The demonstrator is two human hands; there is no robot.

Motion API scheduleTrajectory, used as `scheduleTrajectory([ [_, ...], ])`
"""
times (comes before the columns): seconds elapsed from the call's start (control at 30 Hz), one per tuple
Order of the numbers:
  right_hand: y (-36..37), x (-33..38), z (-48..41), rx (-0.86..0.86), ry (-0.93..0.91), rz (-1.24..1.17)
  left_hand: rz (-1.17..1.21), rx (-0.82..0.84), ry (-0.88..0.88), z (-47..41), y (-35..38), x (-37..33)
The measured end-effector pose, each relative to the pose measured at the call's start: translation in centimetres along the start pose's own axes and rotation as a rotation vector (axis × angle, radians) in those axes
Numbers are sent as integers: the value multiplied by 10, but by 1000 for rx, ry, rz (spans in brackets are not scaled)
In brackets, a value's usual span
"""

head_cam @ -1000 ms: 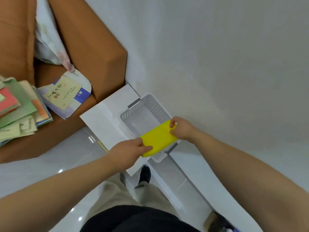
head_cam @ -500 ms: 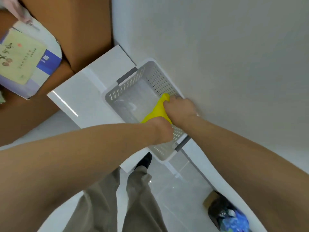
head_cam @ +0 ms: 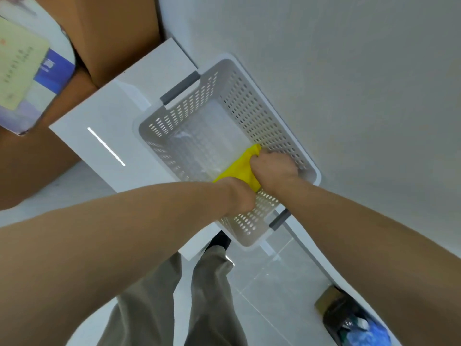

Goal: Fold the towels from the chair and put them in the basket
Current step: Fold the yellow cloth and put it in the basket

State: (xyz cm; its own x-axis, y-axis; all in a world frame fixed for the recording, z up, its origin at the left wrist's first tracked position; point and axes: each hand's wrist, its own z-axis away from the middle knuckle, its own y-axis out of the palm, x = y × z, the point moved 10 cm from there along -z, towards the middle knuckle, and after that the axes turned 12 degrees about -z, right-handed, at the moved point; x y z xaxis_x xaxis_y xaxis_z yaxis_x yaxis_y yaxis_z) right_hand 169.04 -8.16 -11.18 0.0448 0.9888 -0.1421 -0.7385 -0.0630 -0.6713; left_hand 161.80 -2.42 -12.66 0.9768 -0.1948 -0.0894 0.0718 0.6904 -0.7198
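On a white tabletop (head_cam: 119, 116) sits a white perforated basket (head_cam: 249, 101), a yellow towel (head_cam: 239, 168) low inside its near end. The right hand (head_cam: 274, 168) grips the towel's edge with curled fingers. The left hand (head_cam: 240, 198) reaches the towel's other side, its fingers hidden, so its grip cannot be told.

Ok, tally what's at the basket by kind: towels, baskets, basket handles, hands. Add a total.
Towels, the yellow cloth towel: 1
Baskets, the white perforated plastic basket: 1
Handles, the grey basket handles: 2
Hands, the left hand and right hand: 2
Total: 6
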Motion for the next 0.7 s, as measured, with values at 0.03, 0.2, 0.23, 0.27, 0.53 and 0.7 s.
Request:
scheduleTrajectory([
  [0.03,1,0,-2,-3,-3,2,21,-10,-5,1,-2,2],
  [0.2,3,4,-11,-4,-12,1,103,37,-6,-18,16,1],
  [0.23,3,4,-12,-8,-6,6,111,36,1,-20,18,0],
  [0.27,3,3,-14,-13,-3,10,101,26,30,-21,18,-1],
  [0.53,3,6,-13,-11,5,21,-10,11,161,-27,17,-9],
  [0.7,8,9,-21,-56,8,65,-2,76,155,-14,15,-11],
])
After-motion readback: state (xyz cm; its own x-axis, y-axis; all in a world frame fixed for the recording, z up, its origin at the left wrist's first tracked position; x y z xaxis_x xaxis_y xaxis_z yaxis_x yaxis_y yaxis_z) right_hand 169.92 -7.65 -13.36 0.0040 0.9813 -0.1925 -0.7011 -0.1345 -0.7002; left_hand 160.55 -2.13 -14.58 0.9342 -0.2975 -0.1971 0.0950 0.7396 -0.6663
